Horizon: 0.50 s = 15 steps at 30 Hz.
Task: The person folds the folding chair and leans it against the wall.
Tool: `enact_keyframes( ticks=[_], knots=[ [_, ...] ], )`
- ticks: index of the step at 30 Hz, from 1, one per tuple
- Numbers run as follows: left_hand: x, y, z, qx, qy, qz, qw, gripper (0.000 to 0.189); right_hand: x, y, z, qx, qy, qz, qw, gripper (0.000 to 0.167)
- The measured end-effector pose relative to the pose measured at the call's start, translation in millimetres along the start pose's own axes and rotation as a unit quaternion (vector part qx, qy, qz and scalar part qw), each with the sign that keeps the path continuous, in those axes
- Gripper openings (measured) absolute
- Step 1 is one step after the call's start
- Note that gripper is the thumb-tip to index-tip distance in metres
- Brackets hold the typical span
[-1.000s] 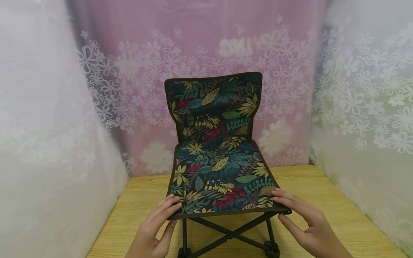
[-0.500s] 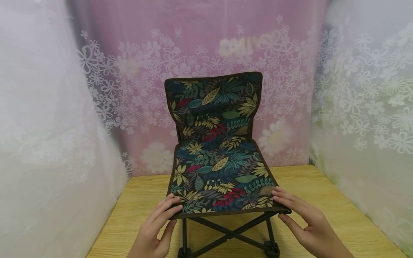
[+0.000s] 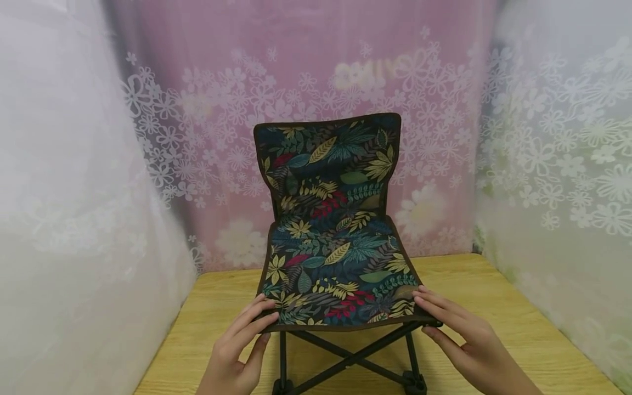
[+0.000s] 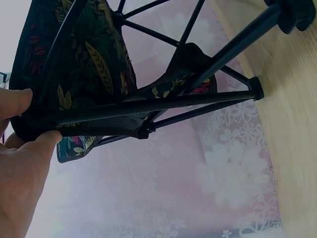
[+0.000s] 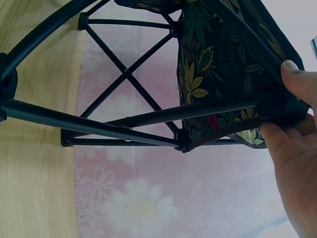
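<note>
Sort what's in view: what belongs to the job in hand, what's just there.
In the job:
patterned chair
left hand and right hand, each holding a front seat corner

Just there:
wood-grain surface
pink flowered backdrop
pale side hangings

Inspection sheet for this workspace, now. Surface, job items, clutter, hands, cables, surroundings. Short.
Surface: pale wood-grain table.
Job's things: unfolded chair, upright on the table, leaf-patterned fabric seat and backrest; dark crossed-bar frame.
Clutter: nothing seen.
Left hand: grips the seat's left front corner, fingertips on top, thumb lower.
Right hand: grips the right front corner likewise.
Cables: nothing seen.
Surroundings: pink floral sheet behind; whitish left sheet; whitish floral right sheet.
</note>
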<state>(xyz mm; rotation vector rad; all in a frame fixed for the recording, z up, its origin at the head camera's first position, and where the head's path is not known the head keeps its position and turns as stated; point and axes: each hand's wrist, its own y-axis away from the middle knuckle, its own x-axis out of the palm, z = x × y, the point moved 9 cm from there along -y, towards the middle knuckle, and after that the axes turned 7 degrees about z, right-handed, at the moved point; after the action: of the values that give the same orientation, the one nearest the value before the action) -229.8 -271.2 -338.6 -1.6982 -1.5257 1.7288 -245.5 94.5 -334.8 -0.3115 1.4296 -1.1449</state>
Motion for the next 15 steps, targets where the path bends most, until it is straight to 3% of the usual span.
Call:
enact_keyframes(
  ticks=[6, 15],
  knots=[
    [-2.6, -5.4, 1.3, -0.017, 0.01, -0.008, 0.9998, 0.064, 0, -7.0, 3, 0.002, -0.004, 0.001, 1.0, 0.053],
    [-7.4, -11.4, -1.4, -0.013, 0.015, -0.025, 0.9995, 0.062, 0, -13.8, 7, -0.004, -0.011, -0.006, 0.9999, 0.051]
  ],
)
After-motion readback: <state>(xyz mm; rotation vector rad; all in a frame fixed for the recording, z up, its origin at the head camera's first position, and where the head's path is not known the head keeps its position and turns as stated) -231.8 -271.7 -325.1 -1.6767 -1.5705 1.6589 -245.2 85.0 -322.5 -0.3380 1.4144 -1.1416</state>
